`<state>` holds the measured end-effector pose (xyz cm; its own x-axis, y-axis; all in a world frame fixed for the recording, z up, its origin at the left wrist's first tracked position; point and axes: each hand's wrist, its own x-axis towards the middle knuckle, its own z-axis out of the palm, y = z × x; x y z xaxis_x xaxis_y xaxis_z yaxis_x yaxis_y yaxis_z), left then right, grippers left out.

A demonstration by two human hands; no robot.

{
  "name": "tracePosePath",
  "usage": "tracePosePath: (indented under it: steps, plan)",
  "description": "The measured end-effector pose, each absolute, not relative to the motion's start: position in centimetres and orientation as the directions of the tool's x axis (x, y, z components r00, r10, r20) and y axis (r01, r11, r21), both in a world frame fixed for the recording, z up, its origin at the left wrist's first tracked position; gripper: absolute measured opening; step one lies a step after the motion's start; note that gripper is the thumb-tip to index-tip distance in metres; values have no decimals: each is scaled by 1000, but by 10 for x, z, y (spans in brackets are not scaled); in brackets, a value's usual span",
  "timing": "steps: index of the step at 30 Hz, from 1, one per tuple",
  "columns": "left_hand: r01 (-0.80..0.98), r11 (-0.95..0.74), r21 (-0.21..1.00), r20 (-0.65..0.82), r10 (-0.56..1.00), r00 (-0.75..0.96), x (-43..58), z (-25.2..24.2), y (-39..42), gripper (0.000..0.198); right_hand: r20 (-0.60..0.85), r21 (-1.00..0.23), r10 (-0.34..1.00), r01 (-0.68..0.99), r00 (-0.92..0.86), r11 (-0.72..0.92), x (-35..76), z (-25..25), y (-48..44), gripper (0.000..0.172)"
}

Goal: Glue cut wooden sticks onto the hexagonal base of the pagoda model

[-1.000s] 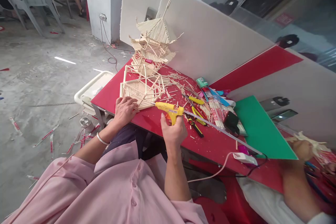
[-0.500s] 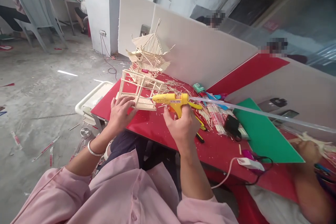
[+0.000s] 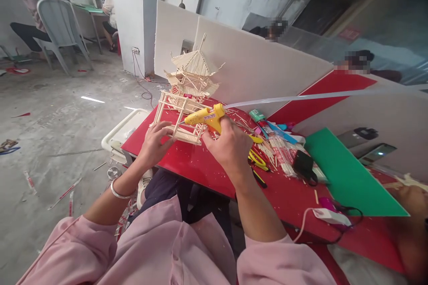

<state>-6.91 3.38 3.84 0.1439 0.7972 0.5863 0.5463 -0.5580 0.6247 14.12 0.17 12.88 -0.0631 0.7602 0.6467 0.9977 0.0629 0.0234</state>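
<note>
My right hand [image 3: 230, 147] is wrapped round the grip of a yellow hot glue gun [image 3: 203, 116], whose nozzle points left into a box-shaped frame of thin wooden sticks [image 3: 182, 102]. A long clear glue stick [image 3: 287, 99] trails from the gun's back end toward the right. With its fingers closed on the lower left edge of the frame, my left hand [image 3: 156, 143] grips it at the table's edge. Behind the frame stands a tiered pagoda model [image 3: 194, 64] of the same sticks. Whether the nozzle touches a stick I cannot tell.
The red table [image 3: 207, 173] carries loose sticks, yellow-handled cutters [image 3: 259, 159], a black adapter [image 3: 303, 165], a green board [image 3: 347, 173] and a white power strip [image 3: 331, 216]. White panels [image 3: 254, 62] border the far side. A co-worker's arm [image 3: 413, 227] is at the right.
The glue gun has tilted, its back end rising and its nozzle shifting left into the frame. The glue stick swung upward. My left hand keeps its hold; the whole view has shifted slightly.
</note>
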Motion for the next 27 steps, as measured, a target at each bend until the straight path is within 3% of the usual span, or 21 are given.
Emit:
tracePosePath:
  steps: [27]
  plan:
    - [472,-569,674,582,802,135,-73,44,32,12,637,81,763,994,-107,72,135,138,14,36]
